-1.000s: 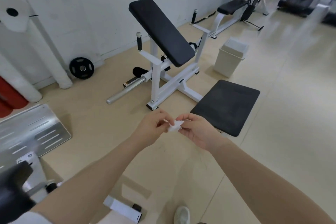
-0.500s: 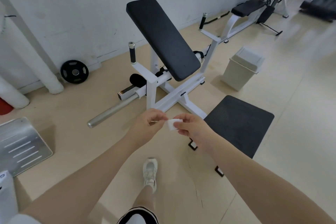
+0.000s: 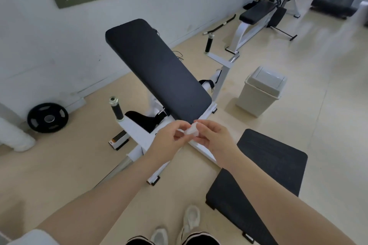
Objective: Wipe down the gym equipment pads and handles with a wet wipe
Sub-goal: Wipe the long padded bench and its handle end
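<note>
A small folded white wet wipe (image 3: 191, 131) is pinched between my left hand (image 3: 169, 141) and my right hand (image 3: 216, 139), held just below the lower end of a long black slanted pad (image 3: 157, 69) on a white-framed machine (image 3: 137, 131). Two upright black handles stand on the frame, one at the left (image 3: 117, 110) and one at the far right (image 3: 209, 43). A black seat pad (image 3: 264, 167) lies low on the right, under my right forearm.
A beige lidded bin (image 3: 260, 91) stands right of the machine. A black weight plate (image 3: 47, 117) leans on the white wall at left. Another bench (image 3: 256, 12) and a treadmill (image 3: 336, 2) are farther back. My shoes (image 3: 191, 217) are at the bottom.
I have walked closer to the machine; the slanted pad and seat pad look larger and nearer. Both hands have kept hold of the wipe, now just below the pad's lower end.
</note>
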### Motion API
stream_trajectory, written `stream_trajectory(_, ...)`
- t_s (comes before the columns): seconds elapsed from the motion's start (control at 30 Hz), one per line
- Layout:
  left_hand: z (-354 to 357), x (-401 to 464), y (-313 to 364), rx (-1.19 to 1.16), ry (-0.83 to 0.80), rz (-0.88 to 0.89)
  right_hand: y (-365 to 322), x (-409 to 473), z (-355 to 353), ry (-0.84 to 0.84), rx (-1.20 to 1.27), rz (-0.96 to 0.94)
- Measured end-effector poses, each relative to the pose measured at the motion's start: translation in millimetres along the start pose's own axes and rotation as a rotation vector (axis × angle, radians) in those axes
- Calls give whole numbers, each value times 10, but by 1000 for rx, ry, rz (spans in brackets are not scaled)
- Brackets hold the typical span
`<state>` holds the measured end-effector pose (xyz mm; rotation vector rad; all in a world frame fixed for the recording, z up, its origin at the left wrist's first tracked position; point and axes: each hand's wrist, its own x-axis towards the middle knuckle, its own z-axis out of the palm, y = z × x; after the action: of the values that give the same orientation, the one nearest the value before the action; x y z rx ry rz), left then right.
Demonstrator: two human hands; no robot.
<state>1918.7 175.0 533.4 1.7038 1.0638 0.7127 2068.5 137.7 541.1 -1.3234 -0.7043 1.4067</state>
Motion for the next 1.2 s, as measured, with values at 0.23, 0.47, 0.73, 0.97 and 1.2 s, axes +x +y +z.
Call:
stream_trajectory(0.23,118,1175,47,-192,-34,-124,-544,1084,-456,25,-471,-60)
stream_trajectory(0.47,228,2160,54,-666,98,-283,-1045,2055,-723,94,-452,-98)
stream_trajectory(0.73,40,3240,-132,-551,162,-360,-1364,3160,-794,-155,130,159)
stream_trajectory(0.97,-391,4141,-379,-551,325,-369,-1401,4165,-447,-255,272,258)
stream_trajectory(1.2,-860,4536,-767,-452,541,-563,-1405,5039,212,-218,30,268)
